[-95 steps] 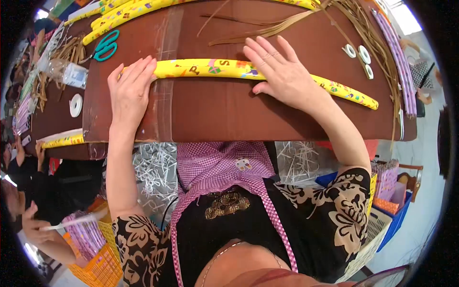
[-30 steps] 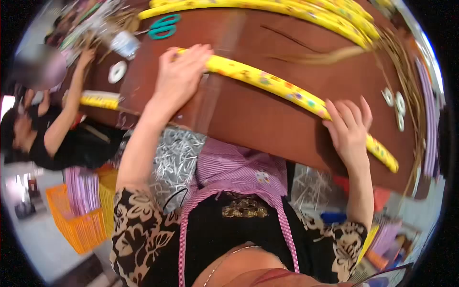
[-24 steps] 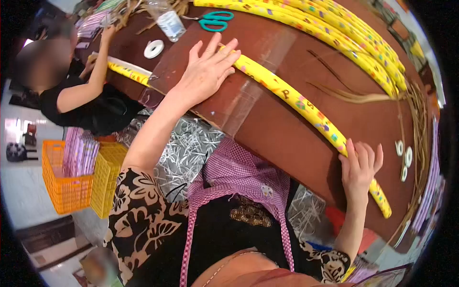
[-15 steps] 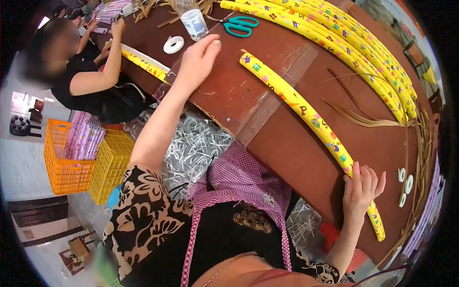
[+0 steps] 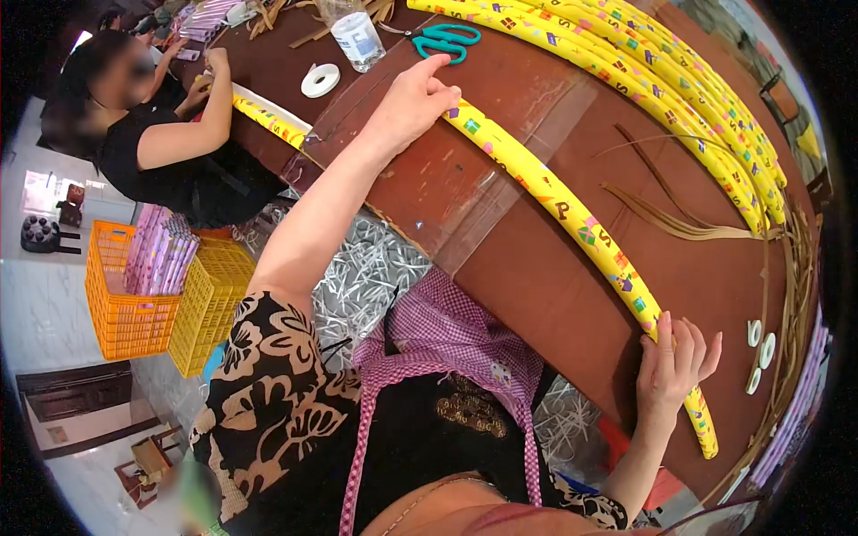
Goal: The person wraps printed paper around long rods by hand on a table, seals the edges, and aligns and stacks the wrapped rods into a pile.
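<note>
A long, slightly curved yellow patterned tube [image 5: 560, 211] lies diagonally on the brown table. At its upper left end is my left hand [image 5: 413, 105], its fingers bent onto the tip, which they partly hide. My right hand [image 5: 672, 364] is wrapped round the tube near its lower right end, and a short piece sticks out below the hand. Teal-handled scissors [image 5: 447, 39] lie just beyond my left hand.
Several yellow tubes [image 5: 626, 67] lie at the far side. Brown strips [image 5: 795, 295] and small white rolls [image 5: 767, 350] are at the right. Left are a bottle [image 5: 357, 37], a white tape roll [image 5: 320, 80], a co-worker [image 5: 179, 143] and crates [image 5: 134, 322].
The view has swung round to the left. My left hand lifted off the tube's end and has come back onto it. My right hand has slid from mid-tube toward the lower right end.
</note>
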Demonstrator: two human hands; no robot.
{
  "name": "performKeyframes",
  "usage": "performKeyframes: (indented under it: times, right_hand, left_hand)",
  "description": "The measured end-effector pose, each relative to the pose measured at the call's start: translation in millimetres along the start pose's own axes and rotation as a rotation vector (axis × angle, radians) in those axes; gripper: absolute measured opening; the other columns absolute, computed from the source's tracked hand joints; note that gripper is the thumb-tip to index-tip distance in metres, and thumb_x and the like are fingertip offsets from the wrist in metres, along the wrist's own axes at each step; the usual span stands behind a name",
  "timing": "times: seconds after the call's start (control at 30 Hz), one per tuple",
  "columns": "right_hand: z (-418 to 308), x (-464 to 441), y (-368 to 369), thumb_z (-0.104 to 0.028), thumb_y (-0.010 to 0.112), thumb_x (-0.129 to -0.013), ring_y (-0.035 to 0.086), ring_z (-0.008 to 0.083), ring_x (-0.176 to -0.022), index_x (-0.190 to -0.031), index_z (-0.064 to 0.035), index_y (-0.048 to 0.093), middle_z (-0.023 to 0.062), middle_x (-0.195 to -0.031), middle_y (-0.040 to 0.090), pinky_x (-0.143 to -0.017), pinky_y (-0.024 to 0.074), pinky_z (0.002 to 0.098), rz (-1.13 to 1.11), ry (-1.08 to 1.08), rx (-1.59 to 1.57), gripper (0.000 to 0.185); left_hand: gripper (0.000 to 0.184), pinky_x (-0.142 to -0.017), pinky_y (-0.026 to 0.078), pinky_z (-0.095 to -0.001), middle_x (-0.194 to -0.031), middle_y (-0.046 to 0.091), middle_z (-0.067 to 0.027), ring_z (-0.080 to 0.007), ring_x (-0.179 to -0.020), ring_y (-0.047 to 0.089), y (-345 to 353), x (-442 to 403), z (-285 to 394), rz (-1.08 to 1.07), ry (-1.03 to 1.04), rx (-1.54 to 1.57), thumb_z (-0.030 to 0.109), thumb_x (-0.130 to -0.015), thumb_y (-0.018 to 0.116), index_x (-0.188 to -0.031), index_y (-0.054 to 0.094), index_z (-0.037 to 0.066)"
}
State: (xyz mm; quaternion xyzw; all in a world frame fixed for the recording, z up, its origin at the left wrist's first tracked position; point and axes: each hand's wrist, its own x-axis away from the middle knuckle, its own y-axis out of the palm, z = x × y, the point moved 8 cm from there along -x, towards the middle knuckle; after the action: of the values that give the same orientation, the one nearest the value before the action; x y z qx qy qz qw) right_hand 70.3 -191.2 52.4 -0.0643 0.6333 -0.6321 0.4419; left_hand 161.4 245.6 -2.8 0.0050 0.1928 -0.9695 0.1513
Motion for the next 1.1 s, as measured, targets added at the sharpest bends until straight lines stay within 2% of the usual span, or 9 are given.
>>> performKeyframes:
  times: [0.17,0.3,0.37,0.4,0.5,0.6,0.83,1.03,1.1]
  right_hand:
    - [0.1,-1.0,-0.7,-0.008,0.076,-0.079,0.062,0.0254,-0.106,-0.122,-0.0058,0.066,0.0072,-0.106,0.064,-0.117,0.0273,0.0524,0.016,0.011,0.002,0.045]
    - [0.8,-0.9,0.5,-0.008,0.076,-0.079,0.062,0.0253,-0.107,-0.121,-0.0055,0.066,0.0073,-0.106,0.063,-0.117,0.0272,0.0522,-0.007,0.035,-0.002,0.044]
    - [0.1,-1.3,1.0,-0.008,0.075,-0.079,0.061,0.0252,-0.107,-0.121,-0.0054,0.066,0.0074,-0.107,0.063,-0.117,0.0271,0.0522,-0.011,0.039,0.0,0.043]
    - [-0.4,-1.2,1.0,-0.008,0.075,-0.079,0.061,0.0251,-0.107,-0.121,-0.0053,0.066,0.0074,-0.107,0.063,-0.117,0.0269,0.0521,-0.007,0.037,0.005,0.043]
    - [-1.0,-1.0,0.3,-0.007,0.075,-0.079,0.061,0.0249,-0.108,-0.121,-0.0052,0.066,0.0075,-0.107,0.063,-0.117,0.0266,0.0519,-0.004,0.031,0.012,0.043]
    - [-0.7,-1.4,0.0,-0.007,0.074,-0.078,0.061,0.0246,-0.107,-0.121,-0.0051,0.066,0.0074,-0.107,0.063,-0.117,0.0267,0.0518,-0.003,0.028,0.008,0.044]
    - [-0.5,-1.7,-0.7,-0.008,0.075,-0.078,0.061,0.0246,-0.105,-0.121,-0.0049,0.067,0.0069,-0.103,0.062,-0.116,0.0282,0.0523,-0.005,0.04,0.005,0.044]
    - [-0.5,-2.1,-1.6,-0.007,0.075,-0.079,0.061,0.0245,-0.104,-0.122,-0.005,0.067,0.0068,-0.104,0.062,-0.116,0.0288,0.0519,0.009,0.048,-0.01,0.043]
    - [-1.3,-2.3,-0.6,-0.007,0.075,-0.079,0.061,0.0245,-0.104,-0.122,-0.0051,0.067,0.0067,-0.104,0.062,-0.116,0.0288,0.0519,0.012,0.047,-0.011,0.043]
  left_hand:
    - [0.059,-0.082,0.05,-0.028,-0.098,0.07,-0.0099,-0.0119,-0.09,0.062,-16.8,-3.2,-11.1,-0.049,-0.006,0.206,0.01,-0.092,0.065,-0.145,0.043,-0.005]
    - [0.05,-0.088,0.052,-0.0326,-0.111,0.069,-0.013,-0.0199,-0.105,0.065,-33.5,5.4,4.3,0.144,0.129,-0.125,0.006,-0.091,0.061,-0.139,0.049,-0.003]
    - [0.045,-0.088,0.052,-0.0347,-0.116,0.068,-0.0164,-0.0311,-0.109,0.065,-20.6,31.9,50.0,0.306,0.681,-0.503,0.008,-0.091,0.061,-0.134,0.052,-0.002]
    - [0.042,-0.097,0.048,-0.0402,-0.123,0.064,-0.0182,-0.0367,-0.115,0.062,-3.7,42.3,62.8,0.247,0.754,-0.577,0.012,-0.092,0.062,-0.131,0.054,-0.001]
    - [0.056,-0.115,0.022,-0.0586,-0.15,0.046,-0.0144,-0.0311,-0.144,0.036,50.9,72.6,69.5,0.035,0.755,-0.852,0.038,-0.096,0.06,-0.141,0.05,0.005]
    - [0.068,-0.116,0.018,-0.0619,-0.156,0.039,-0.0123,-0.0309,-0.148,0.028,72.2,83.0,59.9,-0.118,0.751,-1.016,0.051,-0.094,0.056,-0.146,0.046,0.008]
    - [0.072,-0.115,0.018,-0.0647,-0.16,0.033,-0.0122,-0.0371,-0.148,0.026,59.4,86.1,53.7,-0.108,0.739,-1.104,0.056,-0.092,0.056,-0.146,0.047,0.01]
    - [0.069,-0.113,0.024,-0.0617,-0.16,0.028,-0.0175,-0.0406,-0.147,0.026,-8.9,81.4,48.6,0.183,0.592,-1.198,0.05,-0.087,0.067,-0.136,0.054,0.004]
    - [0.062,-0.11,0.032,-0.0544,-0.149,0.044,-0.0185,-0.0373,-0.138,0.042,-25.0,78.2,52.4,0.278,0.593,-1.102,0.042,-0.089,0.071,-0.133,0.056,0.002]
